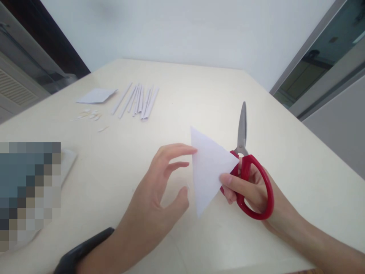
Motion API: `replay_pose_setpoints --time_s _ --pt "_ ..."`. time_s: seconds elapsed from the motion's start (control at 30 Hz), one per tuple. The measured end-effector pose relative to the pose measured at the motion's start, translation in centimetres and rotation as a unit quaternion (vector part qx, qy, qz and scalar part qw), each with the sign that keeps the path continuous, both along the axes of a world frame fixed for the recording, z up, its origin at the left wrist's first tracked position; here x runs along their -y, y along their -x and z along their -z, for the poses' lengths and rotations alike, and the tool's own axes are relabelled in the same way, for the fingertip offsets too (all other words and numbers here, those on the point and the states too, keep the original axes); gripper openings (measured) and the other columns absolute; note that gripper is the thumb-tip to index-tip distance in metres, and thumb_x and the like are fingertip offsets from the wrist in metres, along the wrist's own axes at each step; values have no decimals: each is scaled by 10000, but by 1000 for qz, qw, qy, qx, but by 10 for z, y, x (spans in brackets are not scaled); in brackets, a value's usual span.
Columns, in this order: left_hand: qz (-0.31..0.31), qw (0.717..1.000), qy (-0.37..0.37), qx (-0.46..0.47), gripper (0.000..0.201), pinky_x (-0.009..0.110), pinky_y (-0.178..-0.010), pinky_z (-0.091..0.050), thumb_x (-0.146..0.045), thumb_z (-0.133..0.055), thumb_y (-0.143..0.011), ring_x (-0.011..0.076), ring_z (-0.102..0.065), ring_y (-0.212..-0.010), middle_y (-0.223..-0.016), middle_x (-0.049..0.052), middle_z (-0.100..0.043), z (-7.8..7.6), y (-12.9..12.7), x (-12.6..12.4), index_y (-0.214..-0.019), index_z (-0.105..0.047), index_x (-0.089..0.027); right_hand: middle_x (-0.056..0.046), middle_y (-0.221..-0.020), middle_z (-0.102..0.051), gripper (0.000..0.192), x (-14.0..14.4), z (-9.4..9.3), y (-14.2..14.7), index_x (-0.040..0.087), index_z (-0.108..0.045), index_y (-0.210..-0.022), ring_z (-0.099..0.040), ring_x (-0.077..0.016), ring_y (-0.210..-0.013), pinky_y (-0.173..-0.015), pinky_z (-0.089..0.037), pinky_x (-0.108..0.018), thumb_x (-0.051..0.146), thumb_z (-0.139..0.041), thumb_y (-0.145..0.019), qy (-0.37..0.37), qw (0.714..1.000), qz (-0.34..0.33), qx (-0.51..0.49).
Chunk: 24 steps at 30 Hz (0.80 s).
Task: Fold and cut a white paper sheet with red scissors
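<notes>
A: 1 view only, head camera, looking down on a cream table (182, 95). Surface matte, pale, mostly bare toward the far corner.

B: Hands?

A: 2, both low in frame. Right hand (251, 186) is closed through the red handles of the scissors (245, 167); blades together, pointing away toward the far edge. The same hand pinches a white paper triangle (209, 171) between thumb and fingertip at its right corner.

B: And the paper's position?

A: Centre of frame, held just above the table, 1 point aimed down toward the near edge. Left hand (159, 190) is open, fingers spread and curved, index fingertip touching the triangle's left edge near the top. Not gripping anything. Dark band (85, 247) on that wrist.

B: Rest of the surface?

A: Far left: a row of narrow white paper strips (139, 101) lying side by side, roughly parallel. Just left of them a folded white sheet (97, 95), flat. Nearer, small paper scraps (91, 115) scattered. All well apart from the hands. A blurred-out patch sits at the left edge; cannot tell what lies there.

B: Room?

A: Plain white wall (185, 30) behind the table. Glazed door or window frame (319, 64) to the right, dark cabinet (42, 34) to the upper left.
</notes>
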<state>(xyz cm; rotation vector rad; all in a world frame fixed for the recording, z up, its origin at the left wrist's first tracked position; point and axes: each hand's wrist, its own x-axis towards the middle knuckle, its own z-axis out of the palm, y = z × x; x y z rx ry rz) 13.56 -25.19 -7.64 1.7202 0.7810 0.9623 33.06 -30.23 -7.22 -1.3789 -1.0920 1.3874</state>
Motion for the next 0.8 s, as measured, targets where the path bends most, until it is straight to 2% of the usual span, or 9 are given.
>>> replay_pose_setpoints --time_s 0.1,0.17,0.27,0.33,0.5,0.67,0.8 --pt "72 973 210 61 420 375 -889 -477 -155 -553 -799 244 -550 -1069 -1231 87 -558 -1 -2 -6 -1208 -521 -250 20 -511 -561 345 -1 0 -1 174 -551 -519 -532 -117 -532 -526 -411 -239 289 -628 -835 -9 1000 10 15" --pt "136 949 283 41 334 346 -784 -504 -223 -577 -800 225 -608 -897 -1060 79 -648 -4 -4 -8 -1133 -604 -234 25 -507 -552 356 -2 -1 0 175 -538 -518 -520 -111 -522 -512 -403 -235 308 -628 -836 -13 999 11 27" --pt "168 943 286 -17 195 293 -664 -492 -208 -612 -769 183 -590 -695 -773 28 -663 -9 -8 -8 -933 -716 -229 33 -529 -557 320 0 -3 0 177 -536 -550 -520 -103 -515 -501 -407 -222 288 -628 -835 -19 999 17 38" --pt "171 939 296 -46 187 281 -644 -481 -149 -611 -748 170 -568 -653 -703 5 -640 -12 -10 -7 -861 -734 -234 39 -539 -562 276 1 -5 1 178 -540 -582 -522 -98 -507 -500 -416 -217 258 -631 -829 -18 999 14 40" --pt "198 908 364 -54 242 292 -687 -494 -87 -587 -743 161 -590 -672 -704 -6 -641 -13 -10 -9 -867 -734 -233 33 -575 -584 155 0 -5 3 186 -569 -700 -531 -111 -527 -503 -424 -223 246 -619 -834 -25 999 5 32" --pt "145 916 371 -48 237 291 -713 -522 -139 -641 -751 163 -644 -703 -759 1 -700 -7 -6 -12 -948 -723 -242 41 -655 -581 65 -3 -3 1 203 -573 -791 -521 -100 -570 -536 -422 -217 205 -625 -830 -50 999 0 -14" --pt "119 923 362 -47 253 323 -795 -516 -182 -692 -744 196 -669 -826 -852 15 -728 -10 -5 -13 -990 -703 -240 39 -740 -594 148 0 -6 3 215 -556 -804 -535 -105 -651 -583 -430 -212 153 -687 -776 -28 998 -30 -49"
